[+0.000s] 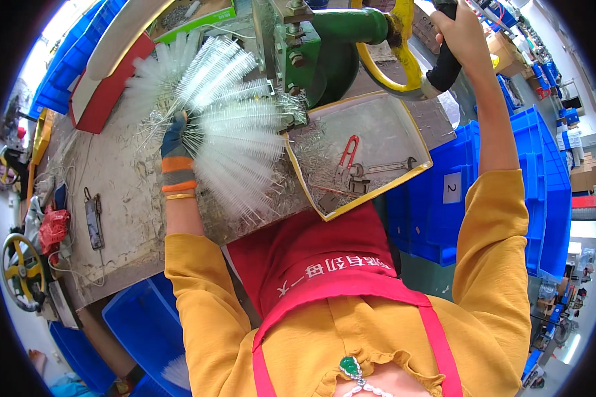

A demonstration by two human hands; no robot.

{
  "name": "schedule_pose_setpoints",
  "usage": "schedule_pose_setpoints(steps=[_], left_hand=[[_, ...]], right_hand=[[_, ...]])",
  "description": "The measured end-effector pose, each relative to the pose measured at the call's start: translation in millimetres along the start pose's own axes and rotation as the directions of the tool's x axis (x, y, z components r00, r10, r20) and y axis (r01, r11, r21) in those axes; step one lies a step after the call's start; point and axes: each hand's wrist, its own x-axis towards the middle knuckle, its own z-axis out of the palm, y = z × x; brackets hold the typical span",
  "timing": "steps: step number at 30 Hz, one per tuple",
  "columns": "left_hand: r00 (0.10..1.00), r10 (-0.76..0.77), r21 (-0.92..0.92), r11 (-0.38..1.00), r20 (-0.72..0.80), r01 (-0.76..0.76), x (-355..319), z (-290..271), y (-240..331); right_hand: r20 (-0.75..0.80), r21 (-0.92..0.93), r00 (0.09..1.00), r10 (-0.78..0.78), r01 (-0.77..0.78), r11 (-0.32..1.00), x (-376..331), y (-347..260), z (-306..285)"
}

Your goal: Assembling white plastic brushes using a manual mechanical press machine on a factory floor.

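Observation:
My left hand [177,159], in a grey and orange work glove, is closed around the wire stems of a fanned-out bunch of tube brushes [235,129] with white bristles. One side of the fan reaches the jaw of a green hand press [304,63]. Whether a single brush sits inside the jaw is too small to tell. My bare right hand [462,36] grips the black handle [445,68] of the press's yellow handwheel [404,49] at the upper right. Its fingers are partly hidden behind the handle.
A shallow yellow-edged tray [422,147] beside the press holds red-handled pliers [347,157], a wrench [391,166] and loose wire bits. Blue crates [425,198] stand right of the worktable [126,225]. A red box [106,86] and a dark corded tool [94,221] lie on its left side.

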Motion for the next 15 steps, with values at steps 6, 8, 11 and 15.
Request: schedule_pose_setpoints(steps=[6, 8, 11, 15], left_hand=[[0.999, -0.024, -0.025, 0.999, 0.032, 0.024, 1.4, 7.2, -1.5], [1.0, 0.01, -0.031, 0.999, -0.003, -0.01, -4.7, -1.0, 5.3], [0.999, -0.023, -0.002, 1.0, 0.045, 0.023, 3.7, 1.1, 1.1], [0.991, -0.089, 0.036, 0.996, 0.101, 0.086, 14.7, -11.4, 3.2]], right_hand=[[0.036, -0.016, 0.999, -0.016, 0.016, 1.0, 3.7, 24.0, 2.4], [-0.127, 0.015, 0.987, -0.102, 0.104, 0.994, -16.1, 54.4, 30.9], [-0.464, 0.303, 0.884, -0.054, 0.215, 0.929, -67.5, 83.5, 69.6], [-0.411, 0.359, 0.91, 0.051, 0.11, 0.927, -63.0, 64.0, 58.5]])
